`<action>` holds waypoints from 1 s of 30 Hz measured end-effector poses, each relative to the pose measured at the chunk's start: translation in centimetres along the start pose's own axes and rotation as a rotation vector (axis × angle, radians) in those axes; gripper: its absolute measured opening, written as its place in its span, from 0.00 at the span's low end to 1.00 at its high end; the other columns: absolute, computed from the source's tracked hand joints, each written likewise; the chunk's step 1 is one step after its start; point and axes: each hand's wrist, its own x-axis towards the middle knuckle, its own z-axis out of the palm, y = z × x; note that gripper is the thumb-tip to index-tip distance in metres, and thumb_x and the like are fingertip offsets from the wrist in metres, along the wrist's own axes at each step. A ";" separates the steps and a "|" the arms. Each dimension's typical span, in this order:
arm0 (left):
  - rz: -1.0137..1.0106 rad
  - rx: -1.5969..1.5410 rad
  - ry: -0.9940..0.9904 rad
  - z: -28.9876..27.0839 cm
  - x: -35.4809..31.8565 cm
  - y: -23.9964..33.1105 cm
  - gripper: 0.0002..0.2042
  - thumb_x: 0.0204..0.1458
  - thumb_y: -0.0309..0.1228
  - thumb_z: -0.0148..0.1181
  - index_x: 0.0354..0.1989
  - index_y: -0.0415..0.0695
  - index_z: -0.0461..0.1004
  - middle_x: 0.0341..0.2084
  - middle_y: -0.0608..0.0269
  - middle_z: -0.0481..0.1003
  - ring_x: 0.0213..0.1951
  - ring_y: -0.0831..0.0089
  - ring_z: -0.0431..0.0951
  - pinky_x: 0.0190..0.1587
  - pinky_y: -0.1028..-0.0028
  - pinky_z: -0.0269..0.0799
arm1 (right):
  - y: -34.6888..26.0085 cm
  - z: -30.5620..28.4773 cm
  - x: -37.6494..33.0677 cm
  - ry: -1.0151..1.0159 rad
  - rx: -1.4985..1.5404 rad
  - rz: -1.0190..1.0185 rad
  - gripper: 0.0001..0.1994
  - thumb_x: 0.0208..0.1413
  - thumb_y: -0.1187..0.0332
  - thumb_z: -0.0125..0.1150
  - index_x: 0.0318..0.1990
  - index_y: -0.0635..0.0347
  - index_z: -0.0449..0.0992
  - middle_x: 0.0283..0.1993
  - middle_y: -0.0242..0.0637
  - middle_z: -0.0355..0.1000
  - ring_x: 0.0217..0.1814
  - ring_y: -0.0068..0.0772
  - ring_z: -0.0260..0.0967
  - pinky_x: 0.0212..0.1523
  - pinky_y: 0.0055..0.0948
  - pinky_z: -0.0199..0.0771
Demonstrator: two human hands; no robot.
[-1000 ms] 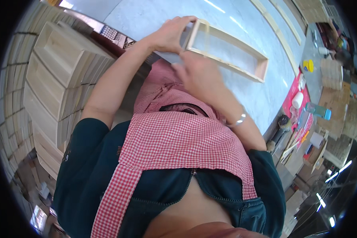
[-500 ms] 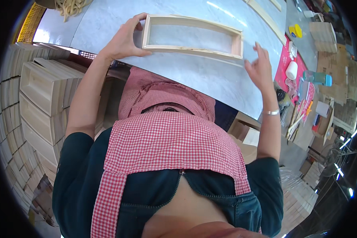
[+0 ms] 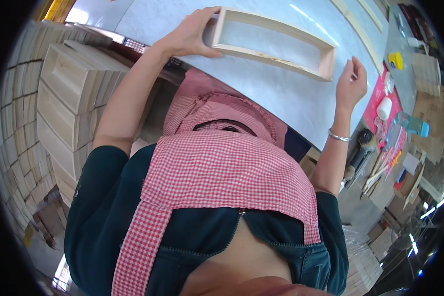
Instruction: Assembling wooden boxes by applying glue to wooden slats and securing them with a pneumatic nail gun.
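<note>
Pale marbled table (image 3: 301, 103) spans the upper middle of view, open wooden frame (image 3: 271, 59) lying on it at top centre. Right hand (image 3: 351, 89), by the frame's left end a second ago, now sits apart beyond its right end, fingers curled, grip's contents unclear; left hand (image 3: 192, 37), grip clamped across the left end, apparently steadies it alone.
</note>
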 end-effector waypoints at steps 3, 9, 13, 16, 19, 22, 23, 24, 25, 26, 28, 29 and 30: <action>-0.033 0.060 -0.025 -0.3 -0.4 0.5 0.53 0.33 0.33 0.80 0.72 0.41 0.55 0.59 0.48 0.68 0.56 0.55 0.69 0.64 0.62 0.64 | -7.4 5.3 -2.4 -0.123 -0.098 -0.635 0.20 0.58 0.64 0.64 0.56 0.61 0.76 0.52 0.41 0.76 0.51 0.40 0.74 0.53 0.32 0.74; -0.016 -0.161 0.070 -0.6 -1.6 1.2 0.39 0.39 0.36 0.77 0.62 0.38 0.67 0.46 0.51 0.76 0.45 0.60 0.76 0.50 0.68 0.74 | -12.1 12.1 -6.1 -0.233 -0.416 -0.818 0.26 0.60 0.52 0.57 0.63 0.53 0.72 0.63 0.34 0.70 0.65 0.43 0.66 0.68 0.49 0.59; -0.472 -0.982 0.071 -0.5 -2.3 1.9 0.27 0.46 0.35 0.72 0.55 0.38 0.74 0.40 0.55 0.78 0.39 0.67 0.78 0.43 0.74 0.74 | -12.0 12.3 -6.0 -0.258 -0.396 -0.800 0.26 0.60 0.50 0.55 0.64 0.51 0.71 0.63 0.32 0.70 0.67 0.41 0.65 0.70 0.53 0.55; -0.577 -0.963 0.025 0.5 -2.4 1.3 0.18 0.52 0.33 0.66 0.49 0.37 0.76 0.36 0.59 0.78 0.36 0.73 0.77 0.39 0.79 0.72 | -11.9 12.4 -6.1 -0.251 -0.409 -0.802 0.26 0.60 0.51 0.56 0.63 0.51 0.71 0.63 0.32 0.71 0.67 0.41 0.65 0.70 0.51 0.55; -0.546 -0.766 0.003 1.2 -2.6 1.2 0.14 0.55 0.32 0.63 0.46 0.37 0.77 0.33 0.60 0.78 0.34 0.75 0.76 0.37 0.80 0.71 | -11.9 12.3 -6.2 -0.246 -0.415 -0.804 0.26 0.60 0.51 0.56 0.63 0.51 0.71 0.63 0.32 0.71 0.67 0.41 0.65 0.70 0.50 0.56; -0.345 -0.198 -0.011 1.8 -3.1 1.1 0.11 0.58 0.31 0.60 0.46 0.37 0.77 0.32 0.60 0.77 0.34 0.75 0.76 0.38 0.79 0.71 | -11.8 12.2 -6.4 -0.246 -0.414 -0.811 0.26 0.60 0.51 0.56 0.63 0.50 0.72 0.63 0.32 0.71 0.67 0.40 0.65 0.70 0.50 0.56; -0.346 -0.195 -0.012 1.6 -3.1 1.4 0.11 0.58 0.31 0.60 0.46 0.37 0.77 0.32 0.60 0.77 0.34 0.75 0.76 0.38 0.79 0.71 | -11.8 12.3 -6.3 -0.246 -0.411 -0.809 0.26 0.60 0.51 0.56 0.63 0.50 0.72 0.63 0.32 0.71 0.67 0.40 0.65 0.70 0.50 0.56; -0.374 -0.309 0.041 1.5 -3.2 1.7 0.12 0.59 0.31 0.61 0.47 0.37 0.76 0.33 0.60 0.77 0.34 0.76 0.75 0.38 0.79 0.71 | -11.8 12.5 -6.2 -0.248 -0.410 -0.810 0.26 0.59 0.51 0.56 0.63 0.50 0.72 0.63 0.32 0.71 0.67 0.41 0.65 0.70 0.50 0.56; -0.398 -0.420 0.090 1.3 -3.4 2.2 0.13 0.59 0.31 0.61 0.48 0.38 0.76 0.34 0.61 0.77 0.35 0.77 0.75 0.39 0.79 0.71 | -11.7 12.5 -6.2 -0.247 -0.411 -0.807 0.26 0.59 0.51 0.57 0.63 0.50 0.72 0.63 0.32 0.71 0.67 0.41 0.65 0.70 0.50 0.56; -0.420 -0.533 0.138 1.1 -3.7 2.7 0.13 0.59 0.31 0.62 0.50 0.38 0.76 0.34 0.61 0.77 0.36 0.78 0.75 0.40 0.79 0.71 | -11.7 12.6 -6.2 -0.245 -0.414 -0.802 0.26 0.59 0.51 0.57 0.63 0.50 0.72 0.63 0.32 0.71 0.67 0.41 0.65 0.70 0.50 0.56; -0.445 -0.766 0.173 0.9 -4.1 3.6 0.14 0.59 0.31 0.62 0.51 0.38 0.75 0.37 0.61 0.76 0.38 0.78 0.74 0.42 0.79 0.71 | -11.8 12.5 -6.2 -0.226 -0.403 -0.800 0.26 0.59 0.51 0.57 0.63 0.50 0.72 0.61 0.32 0.72 0.66 0.41 0.66 0.69 0.50 0.57; -0.440 -0.889 0.151 0.9 -4.3 4.0 0.14 0.59 0.30 0.62 0.51 0.39 0.75 0.38 0.61 0.76 0.39 0.77 0.74 0.44 0.80 0.71 | -12.0 12.4 -6.0 -0.203 -0.397 -0.800 0.26 0.58 0.51 0.57 0.62 0.50 0.72 0.60 0.32 0.73 0.65 0.41 0.66 0.69 0.50 0.57; -0.384 -0.905 0.176 1.3 -3.6 4.6 0.15 0.57 0.31 0.65 0.49 0.35 0.76 0.39 0.59 0.76 0.39 0.74 0.75 0.44 0.78 0.73 | -12.2 11.9 -5.3 -0.179 -0.351 -0.816 0.24 0.55 0.55 0.58 0.57 0.54 0.74 0.56 0.35 0.74 0.59 0.41 0.68 0.65 0.49 0.60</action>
